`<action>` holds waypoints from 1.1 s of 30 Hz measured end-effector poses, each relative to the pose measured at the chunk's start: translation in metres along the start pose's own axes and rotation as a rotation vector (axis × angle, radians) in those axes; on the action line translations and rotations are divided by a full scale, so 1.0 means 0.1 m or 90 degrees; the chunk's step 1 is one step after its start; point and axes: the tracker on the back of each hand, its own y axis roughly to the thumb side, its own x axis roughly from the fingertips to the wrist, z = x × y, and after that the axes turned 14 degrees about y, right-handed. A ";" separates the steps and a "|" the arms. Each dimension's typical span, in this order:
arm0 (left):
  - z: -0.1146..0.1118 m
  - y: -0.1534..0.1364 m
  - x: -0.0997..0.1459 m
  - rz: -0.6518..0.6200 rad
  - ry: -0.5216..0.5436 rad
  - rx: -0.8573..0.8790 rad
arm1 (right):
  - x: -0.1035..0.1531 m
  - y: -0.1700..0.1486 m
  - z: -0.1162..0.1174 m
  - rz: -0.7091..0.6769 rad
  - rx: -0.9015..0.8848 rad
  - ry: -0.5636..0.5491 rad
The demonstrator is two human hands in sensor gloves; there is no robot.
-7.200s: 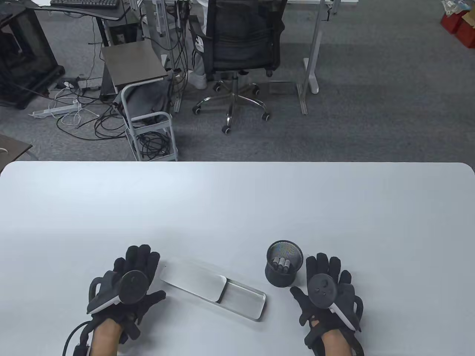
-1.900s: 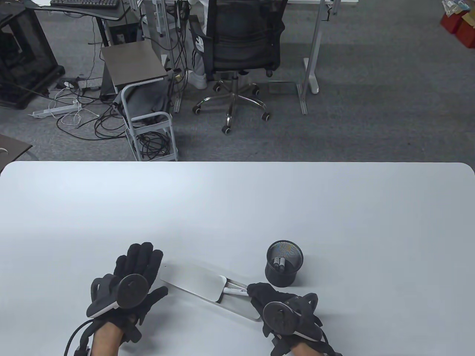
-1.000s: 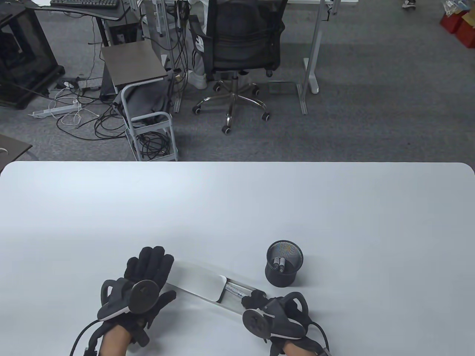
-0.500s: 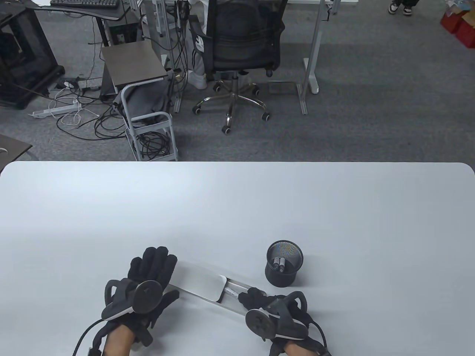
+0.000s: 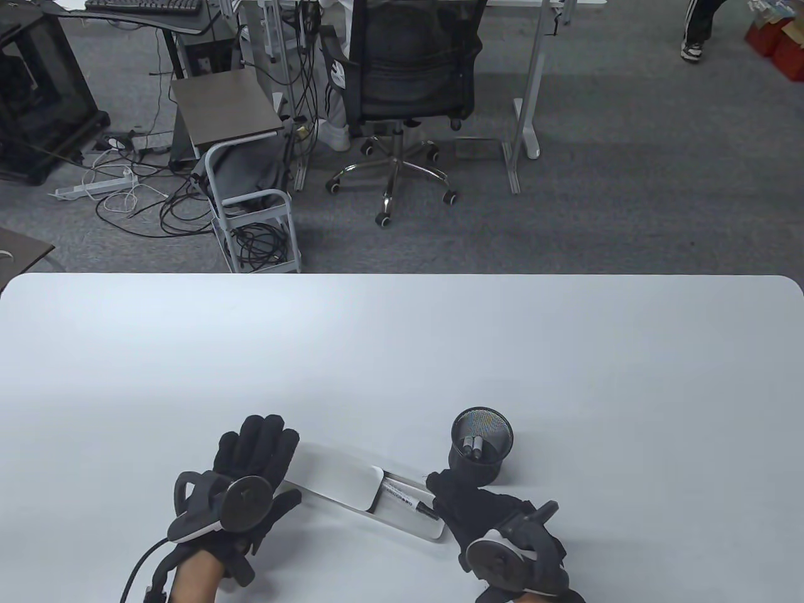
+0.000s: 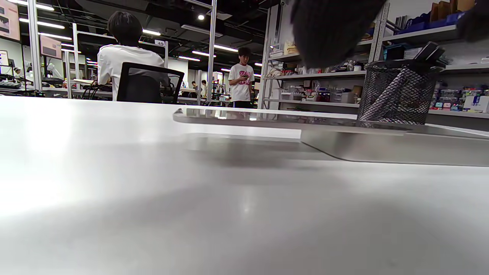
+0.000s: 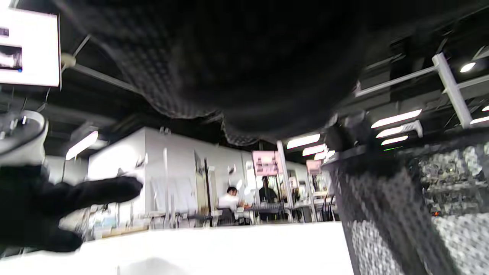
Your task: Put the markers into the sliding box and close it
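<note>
One white marker point(image 5: 408, 499) lies in the flat metal sliding box point(image 5: 411, 524); two wait in the black mesh cup point(image 5: 480, 447). Your left hand point(image 5: 242, 477) rests flat-fingered on the lid point(image 5: 333, 472); your right hand point(image 5: 487, 512) looks relaxed and empty. Fetch the next marker.

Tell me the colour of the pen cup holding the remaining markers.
Black wire mesh pen cup, clearest in the table view.

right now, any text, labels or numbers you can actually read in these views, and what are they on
"49": small white sign on a ceiling rail, left wrist view.
Marker in the sliding box: dark print along its barrel, too small to read.
Pink signs in the right wrist view: blurred, unreadable.
White T-shirt on the standing person: pink print, unreadable.
</note>
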 end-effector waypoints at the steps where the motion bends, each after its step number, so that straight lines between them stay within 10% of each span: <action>1: 0.01 -0.01 0.00 0.002 0.004 0.000 | 0.01 -0.01 -0.04 0.005 -0.004 -0.015; 9: 0.13 -0.02 0.00 -0.011 0.030 -0.021 | 0.15 -0.31 -0.33 0.107 -0.041 -0.134; 33: 0.21 0.08 -0.04 -0.043 0.032 -0.036 | -0.13 -0.64 0.30 0.215 -0.050 0.111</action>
